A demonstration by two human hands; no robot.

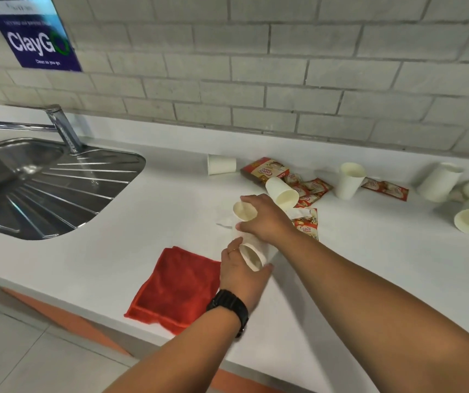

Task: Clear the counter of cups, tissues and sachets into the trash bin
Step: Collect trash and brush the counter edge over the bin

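Here each hand (241, 275) (264, 218) grips a paper cup (251, 258) (244, 211).

Left hand (239, 275) gripped one paper cup (251, 256) while right hand (264, 218) grabbed another cup (244, 210) on the white counter (170, 211).

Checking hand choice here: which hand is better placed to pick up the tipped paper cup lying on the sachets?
Right hand: it is beside the tipped white paper cup; the left hand sits nearer, gripping another cup.

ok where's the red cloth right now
The red cloth lies at the counter's front edge, just left of the left hand, right of the sink.
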